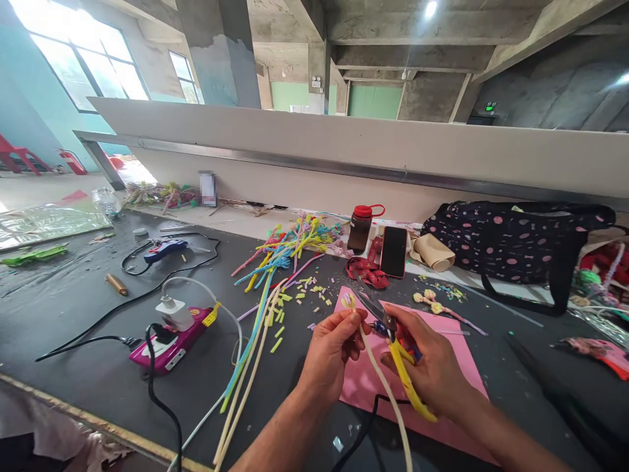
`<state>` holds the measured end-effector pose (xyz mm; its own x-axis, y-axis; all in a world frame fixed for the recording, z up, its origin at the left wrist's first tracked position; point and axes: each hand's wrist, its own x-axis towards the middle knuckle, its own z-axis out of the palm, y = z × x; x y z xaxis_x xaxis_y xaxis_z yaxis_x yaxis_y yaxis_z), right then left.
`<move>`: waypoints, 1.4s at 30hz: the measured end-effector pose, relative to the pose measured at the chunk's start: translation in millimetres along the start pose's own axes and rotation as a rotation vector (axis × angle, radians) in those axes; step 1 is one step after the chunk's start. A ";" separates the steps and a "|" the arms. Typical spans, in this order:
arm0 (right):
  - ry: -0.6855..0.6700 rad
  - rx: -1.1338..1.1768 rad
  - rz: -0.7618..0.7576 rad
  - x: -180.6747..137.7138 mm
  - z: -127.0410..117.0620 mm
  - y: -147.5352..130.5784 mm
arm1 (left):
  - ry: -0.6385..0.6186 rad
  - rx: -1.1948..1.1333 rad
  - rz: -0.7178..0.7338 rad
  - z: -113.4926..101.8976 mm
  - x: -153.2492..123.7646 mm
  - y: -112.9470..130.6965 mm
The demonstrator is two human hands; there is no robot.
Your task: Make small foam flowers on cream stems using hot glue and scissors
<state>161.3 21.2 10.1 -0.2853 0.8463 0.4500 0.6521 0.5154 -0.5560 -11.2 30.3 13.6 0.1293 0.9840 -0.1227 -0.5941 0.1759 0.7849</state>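
Observation:
My left hand pinches a cream pipe cleaner just below a small yellow and lilac flower-like tip. The rest of its length hangs down between my hands. Scissors with yellow handles are in my right hand, their blades pointing up and left, close beside the tip. Beneath both hands lies a pink sheet. A dark blue and red tool on it is mostly hidden behind my right hand. Short yellow-green cut pieces are scattered left of my hands, near long loose pipe cleaners.
A bundle of coloured pipe cleaners lies toward the back. Behind the sheet stand a red-lidded bottle and a phone, with a patterned bag to the right. Cables run from a magenta power strip across the left.

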 end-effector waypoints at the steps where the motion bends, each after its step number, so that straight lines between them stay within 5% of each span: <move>1: 0.002 -0.002 0.000 0.1 -0.1 0.3 | 0.002 0.002 0.000 0.0 0.0 -0.1; 42: 0.004 -0.107 -0.142 2.5 -12.9 -0.2 | -0.067 0.178 0.150 -0.7 -1.6 2.2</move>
<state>169.5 21.5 20.4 -0.3772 0.7652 0.5217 0.6767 0.6123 -0.4088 -13.3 29.2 15.0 0.1064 0.9936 0.0392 -0.4623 0.0145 0.8866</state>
